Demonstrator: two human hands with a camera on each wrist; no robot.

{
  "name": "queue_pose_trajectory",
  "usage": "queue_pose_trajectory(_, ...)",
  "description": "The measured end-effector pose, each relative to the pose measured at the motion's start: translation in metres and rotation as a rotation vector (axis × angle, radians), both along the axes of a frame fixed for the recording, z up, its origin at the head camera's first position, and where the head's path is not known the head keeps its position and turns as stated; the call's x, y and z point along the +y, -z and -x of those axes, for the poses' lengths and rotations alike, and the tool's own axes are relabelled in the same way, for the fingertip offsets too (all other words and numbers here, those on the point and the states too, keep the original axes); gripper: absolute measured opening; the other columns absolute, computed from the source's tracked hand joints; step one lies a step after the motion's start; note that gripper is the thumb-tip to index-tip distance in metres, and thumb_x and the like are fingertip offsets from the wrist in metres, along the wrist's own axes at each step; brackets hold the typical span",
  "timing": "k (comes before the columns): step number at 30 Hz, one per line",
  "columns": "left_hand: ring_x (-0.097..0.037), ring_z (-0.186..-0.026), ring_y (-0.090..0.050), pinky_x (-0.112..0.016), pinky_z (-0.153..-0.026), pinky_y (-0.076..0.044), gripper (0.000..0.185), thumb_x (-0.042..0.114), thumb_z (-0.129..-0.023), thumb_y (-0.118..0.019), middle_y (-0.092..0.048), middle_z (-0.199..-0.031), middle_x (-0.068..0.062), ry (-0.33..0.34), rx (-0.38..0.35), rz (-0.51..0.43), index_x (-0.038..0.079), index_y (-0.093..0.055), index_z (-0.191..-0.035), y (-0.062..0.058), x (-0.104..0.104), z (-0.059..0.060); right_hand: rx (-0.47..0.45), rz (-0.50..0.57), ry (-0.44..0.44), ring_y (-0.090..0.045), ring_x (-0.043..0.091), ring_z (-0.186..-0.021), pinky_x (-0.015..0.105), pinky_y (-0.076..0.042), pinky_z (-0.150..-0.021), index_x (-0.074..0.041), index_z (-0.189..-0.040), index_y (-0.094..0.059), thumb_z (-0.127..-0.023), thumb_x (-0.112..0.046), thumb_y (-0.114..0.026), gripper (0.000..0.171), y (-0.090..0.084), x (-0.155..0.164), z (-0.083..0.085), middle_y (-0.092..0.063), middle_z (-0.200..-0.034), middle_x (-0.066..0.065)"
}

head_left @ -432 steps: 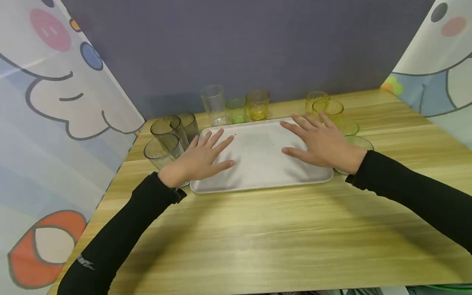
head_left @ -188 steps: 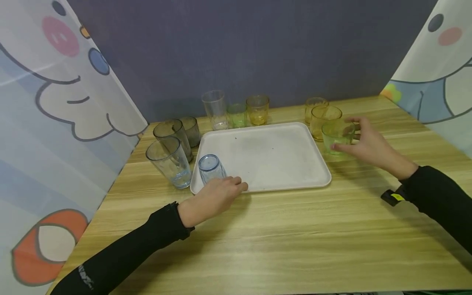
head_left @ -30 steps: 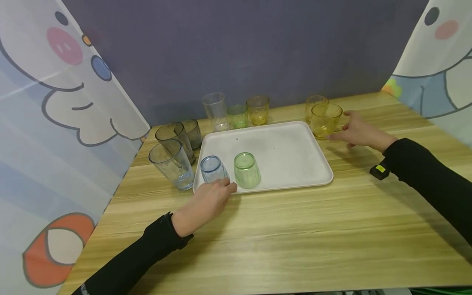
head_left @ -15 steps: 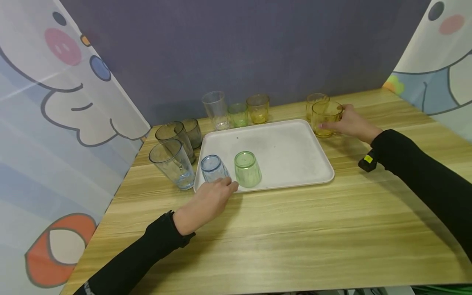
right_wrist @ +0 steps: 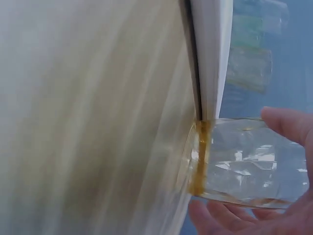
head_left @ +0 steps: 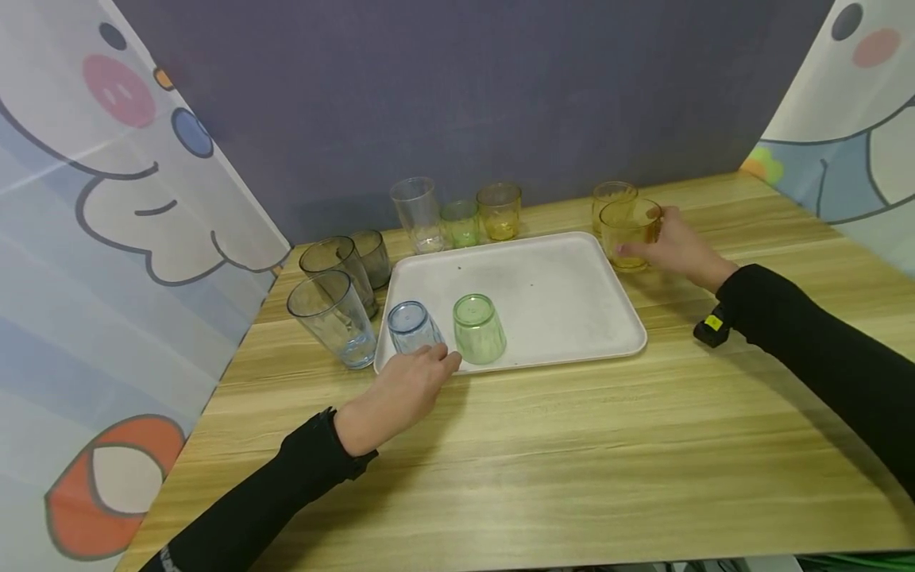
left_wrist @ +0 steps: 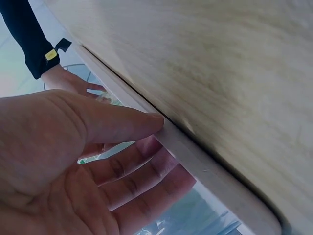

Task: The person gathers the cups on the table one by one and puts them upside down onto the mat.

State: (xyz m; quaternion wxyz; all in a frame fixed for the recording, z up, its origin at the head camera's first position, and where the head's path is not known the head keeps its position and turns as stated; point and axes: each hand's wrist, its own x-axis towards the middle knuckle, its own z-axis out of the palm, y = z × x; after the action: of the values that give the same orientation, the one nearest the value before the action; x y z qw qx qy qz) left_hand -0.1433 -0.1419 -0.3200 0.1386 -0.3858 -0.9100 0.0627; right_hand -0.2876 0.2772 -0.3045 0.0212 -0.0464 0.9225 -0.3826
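Observation:
A white tray (head_left: 543, 278) lies on the wooden table (head_left: 572, 445). A blue cup (head_left: 411, 326) and a green cup (head_left: 477, 327) stand upside down at its front left. My left hand (head_left: 436, 365) rests at the tray's front left corner beside the blue cup. In the left wrist view the left hand (left_wrist: 156, 142) has relaxed fingers, and its thumb touches the tray rim (left_wrist: 205, 164). My right hand (head_left: 646, 238) grips a yellow glass (head_left: 627, 230) standing just right of the tray. The right wrist view shows this yellow glass (right_wrist: 239, 161) between thumb and fingers (right_wrist: 215, 220), next to the tray edge (right_wrist: 210, 54).
Three grey glasses (head_left: 332, 314) stand left of the tray. A clear glass (head_left: 417, 210), a green one (head_left: 461, 222) and a yellow one (head_left: 499, 210) line the back wall. Another yellow glass (head_left: 611, 195) stands behind the held one. Cartoon curtains hang on both sides.
Over the last second my right hand reached the yellow glass and closed round it. The left hand stayed put. The blue and green cups came onto the tray earlier.

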Motion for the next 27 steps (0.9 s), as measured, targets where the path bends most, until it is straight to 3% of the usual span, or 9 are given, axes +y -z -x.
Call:
queue_pose_trajectory(4,-0.017,-0.066,-0.056,-0.023,-0.047,-0.038,0.012,0.0,-0.092,-0.07,-0.06,-0.079,-0.004,0.011,0.014,-0.011,0.008,-0.062,-0.095,0.0,-0.002,-0.001,0.081,0.023,-0.007,-0.038,0.051,-0.131,0.062,-0.038,-0.105,0.01,-0.156,-0.005,-0.092,-0.038,-0.072,0.105,-0.001,-0.006,-0.006,-0.028,-0.148,0.042)
queue_pose_trajectory(7,-0.016,-0.066,-0.056,-0.023,-0.046,-0.037,0.011,0.0,-0.092,-0.07,-0.06,-0.079,-0.004,0.014,0.015,-0.017,0.008,-0.062,-0.094,0.0,-0.002,-0.001,0.187,0.025,-0.015,-0.037,0.052,-0.133,0.065,-0.035,-0.108,0.008,-0.156,-0.011,-0.088,-0.032,-0.076,0.102,-0.003,-0.014,-0.013,-0.029,-0.15,0.04)
queue_pose_trajectory(13,-0.018,-0.068,-0.058,-0.024,-0.046,-0.039,0.011,0.001,-0.092,-0.07,-0.061,-0.081,-0.004,-0.002,-0.009,-0.026,0.009,-0.062,-0.095,0.0,-0.002,-0.002,0.396,-0.086,-0.058,-0.036,0.05,-0.131,0.066,-0.034,-0.109,0.003,-0.155,-0.028,-0.08,-0.021,-0.082,0.096,-0.011,-0.03,-0.032,-0.033,-0.148,0.036)
queue_pose_trajectory(20,-0.017,-0.063,-0.056,-0.025,-0.045,-0.039,0.011,0.009,-0.088,-0.074,-0.059,-0.076,-0.001,-0.006,0.018,-0.057,0.011,-0.063,-0.092,-0.005,0.002,-0.006,0.417,-0.172,-0.124,-0.049,0.042,-0.113,0.062,-0.046,-0.094,-0.011,-0.158,-0.032,-0.079,-0.027,-0.083,0.095,-0.019,-0.051,-0.055,-0.039,-0.137,0.029)
queue_pose_trajectory(24,-0.014,-0.069,-0.058,-0.024,-0.051,-0.044,0.013,0.015,-0.089,-0.074,-0.061,-0.082,0.002,0.069,0.092,-0.107,0.014,-0.064,-0.098,-0.021,0.018,-0.011,0.409,-0.192,-0.159,-0.051,0.04,-0.111,0.06,-0.047,-0.093,-0.016,-0.158,-0.034,-0.079,-0.03,-0.083,0.093,-0.022,-0.062,-0.069,-0.043,-0.135,0.025)
queue_pose_trajectory(27,-0.017,-0.09,-0.064,-0.026,-0.072,-0.055,0.024,0.019,-0.092,-0.071,-0.067,-0.101,-0.001,0.17,0.222,-0.121,0.015,-0.064,-0.115,-0.036,0.038,-0.01,0.432,-0.195,-0.194,-0.05,0.036,-0.111,0.056,-0.046,-0.094,-0.018,-0.156,-0.038,-0.079,-0.03,-0.084,0.091,-0.021,-0.07,-0.081,-0.046,-0.13,0.022)
